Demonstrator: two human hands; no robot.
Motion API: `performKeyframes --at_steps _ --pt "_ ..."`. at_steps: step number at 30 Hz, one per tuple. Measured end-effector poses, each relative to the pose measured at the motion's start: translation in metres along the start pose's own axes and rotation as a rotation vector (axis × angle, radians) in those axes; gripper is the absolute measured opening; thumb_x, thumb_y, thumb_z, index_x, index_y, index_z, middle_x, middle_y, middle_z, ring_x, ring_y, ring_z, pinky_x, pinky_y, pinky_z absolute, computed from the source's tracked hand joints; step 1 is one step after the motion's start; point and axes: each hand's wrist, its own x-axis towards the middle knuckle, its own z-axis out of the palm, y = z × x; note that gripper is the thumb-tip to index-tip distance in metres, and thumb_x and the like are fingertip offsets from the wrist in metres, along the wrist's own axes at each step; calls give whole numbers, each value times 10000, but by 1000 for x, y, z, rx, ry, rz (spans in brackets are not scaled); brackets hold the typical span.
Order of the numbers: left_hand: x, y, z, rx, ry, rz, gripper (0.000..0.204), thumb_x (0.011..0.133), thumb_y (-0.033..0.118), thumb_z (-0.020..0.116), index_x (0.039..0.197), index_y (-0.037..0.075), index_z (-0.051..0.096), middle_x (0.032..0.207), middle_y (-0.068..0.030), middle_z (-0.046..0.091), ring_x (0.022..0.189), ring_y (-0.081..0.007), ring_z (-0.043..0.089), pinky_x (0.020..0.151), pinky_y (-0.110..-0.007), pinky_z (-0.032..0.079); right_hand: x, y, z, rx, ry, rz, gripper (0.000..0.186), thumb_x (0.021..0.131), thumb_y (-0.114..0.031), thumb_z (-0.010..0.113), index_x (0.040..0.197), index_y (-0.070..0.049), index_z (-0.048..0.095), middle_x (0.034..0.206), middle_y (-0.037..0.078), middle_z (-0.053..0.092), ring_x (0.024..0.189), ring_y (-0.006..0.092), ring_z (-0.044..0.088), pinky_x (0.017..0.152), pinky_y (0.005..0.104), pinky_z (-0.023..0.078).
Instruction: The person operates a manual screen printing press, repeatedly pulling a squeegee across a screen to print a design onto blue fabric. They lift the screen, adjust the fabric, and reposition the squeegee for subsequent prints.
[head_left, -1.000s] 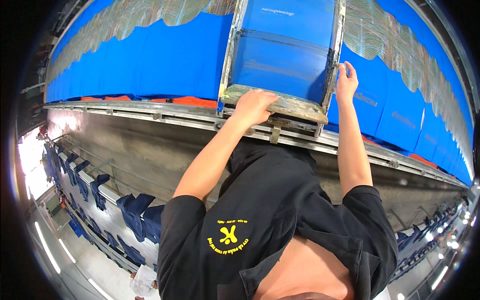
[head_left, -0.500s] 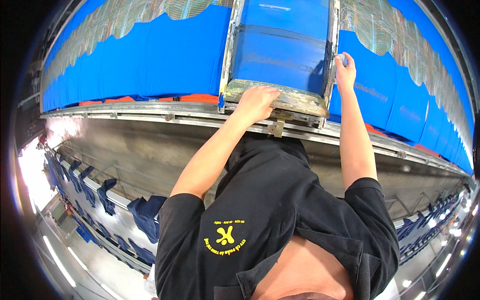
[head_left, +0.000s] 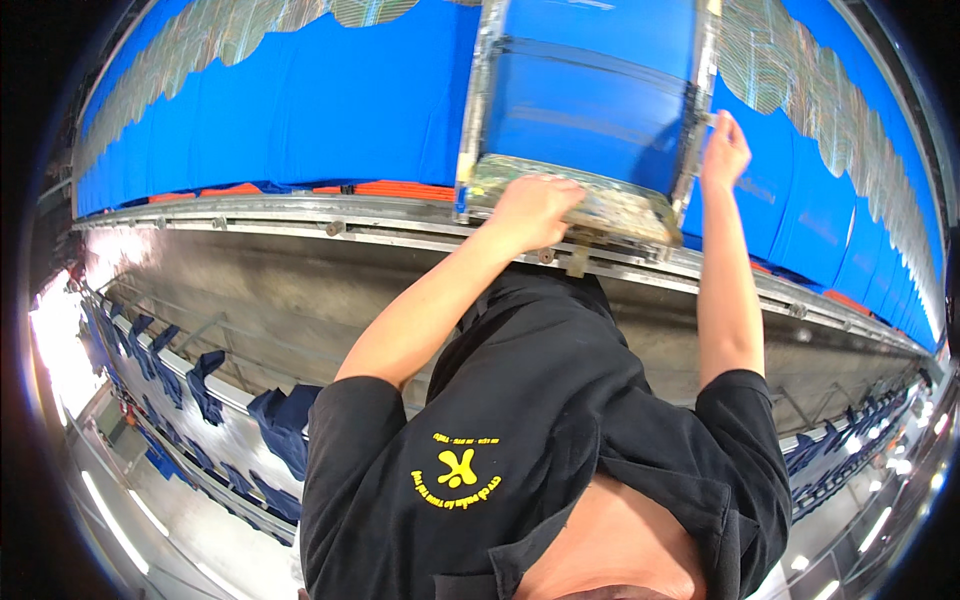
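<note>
A silk-screen printing frame (head_left: 472, 140) lies across the long table, with blue showing through its mesh (head_left: 590, 130) and a dark band across it. Its near edge is a worn, paint-stained board (head_left: 630, 205). My left hand (head_left: 538, 212) is closed over that board, fingers curled on top and thumb hidden. My right hand (head_left: 726, 155) is closed at the frame's right rail, around a small grip that mostly hides behind the fingers. Motion blur softens the frame's edges. Blue fabric pieces (head_left: 360, 110) lie flat on both sides of it.
A metal rail (head_left: 400, 222) with bolts runs along the table's near edge. Patterned grey, shiny strips (head_left: 240, 60) border the fabric at the far side. Orange-red patches (head_left: 405, 189) show beneath the fabric. Behind me, dark blue garment pieces (head_left: 280, 420) hang over another long table.
The printing frame has slid to the right along the table, both hands moving with it. It looks blurred now. The fabric pieces lie as before.
</note>
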Motion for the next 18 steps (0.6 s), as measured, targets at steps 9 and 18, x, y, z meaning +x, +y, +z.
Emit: performKeyframes --at_steps 9,18 --pt "94 122 74 -227 59 309 433 703 132 820 1112 32 718 1109 -118 752 1059 -334 738 889 -483 599 78 -44 -238 -129 65 -102 331 1066 -340 721 1267 -86 790 804 -73 632 643 14 442 547 224 342" --pt "126 157 85 -349 50 424 358 657 163 813 1005 84 785 957 -130 772 939 -367 761 789 -512 611 58 -71 -326 -270 200 -64 445 1027 -430 750 1307 -84 758 760 -67 543 609 29 414 514 233 308"
